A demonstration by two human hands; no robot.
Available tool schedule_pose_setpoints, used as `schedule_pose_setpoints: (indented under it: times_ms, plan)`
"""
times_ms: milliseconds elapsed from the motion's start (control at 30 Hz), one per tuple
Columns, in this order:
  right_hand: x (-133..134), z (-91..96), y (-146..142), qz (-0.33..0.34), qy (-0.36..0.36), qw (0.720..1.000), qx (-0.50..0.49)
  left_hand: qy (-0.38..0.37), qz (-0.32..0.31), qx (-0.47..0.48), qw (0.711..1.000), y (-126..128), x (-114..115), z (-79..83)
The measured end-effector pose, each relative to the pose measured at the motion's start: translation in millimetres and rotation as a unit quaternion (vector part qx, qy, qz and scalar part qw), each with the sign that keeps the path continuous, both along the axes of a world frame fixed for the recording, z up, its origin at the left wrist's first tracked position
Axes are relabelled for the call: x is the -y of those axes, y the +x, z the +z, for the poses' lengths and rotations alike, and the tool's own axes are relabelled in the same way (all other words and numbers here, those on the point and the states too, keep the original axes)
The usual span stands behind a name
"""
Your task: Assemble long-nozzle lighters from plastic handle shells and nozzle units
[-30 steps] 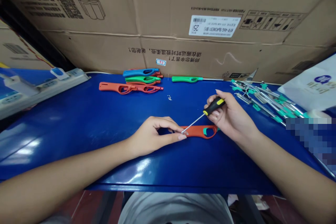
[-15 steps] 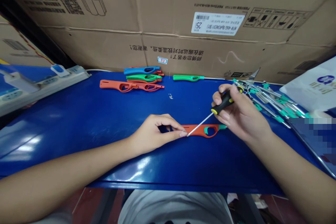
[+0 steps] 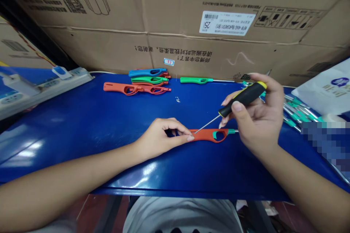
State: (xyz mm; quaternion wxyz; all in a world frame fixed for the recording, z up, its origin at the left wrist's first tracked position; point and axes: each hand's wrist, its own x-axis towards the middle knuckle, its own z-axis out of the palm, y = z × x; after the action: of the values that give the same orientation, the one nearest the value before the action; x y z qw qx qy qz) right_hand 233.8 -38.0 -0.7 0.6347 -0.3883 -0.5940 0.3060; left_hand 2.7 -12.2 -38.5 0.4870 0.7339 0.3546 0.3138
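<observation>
An orange long-nosed gas lighter (image 3: 205, 135) with a teal trigger and collar lies flat on the blue table. My left hand (image 3: 160, 136) is closed at its left end, thumb and fingertips pinching there; a tiny bright speck shows by the fingertips, too small to name. In my right hand (image 3: 257, 120) is a screwdriver (image 3: 240, 100) with a black and yellow handle, held tilted. Its thin shaft slopes down left, and the tip is at the lighter body close to my left fingertips. Part of the lighter's metal tube is hidden behind my right hand.
Blue, green and orange lighter handles (image 3: 149, 79) are stacked at the back left. Beside them lie a green lighter (image 3: 194, 80) and small pale screws (image 3: 177, 99). Several metal tubes (image 3: 300, 111) with teal collars are at right, near a white bag (image 3: 325, 87). A power strip (image 3: 46, 87) stands left; cardboard (image 3: 175, 7) walls the back.
My right hand has turned and shifted slightly right, its grip on the screwdriver looser with fingers more spread. The screwdriver's tip has risen a little on the lighter. My left hand stays put.
</observation>
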Motion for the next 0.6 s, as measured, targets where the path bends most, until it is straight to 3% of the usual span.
schedule_pose_setpoints:
  times_ms: [600]
  plan:
    - [0.3, -7.9, -1.5, 0.015, -0.025, 1.000, -0.005, -0.003, -0.005, -0.008, 1.000, 1.8, -0.2, -5.4]
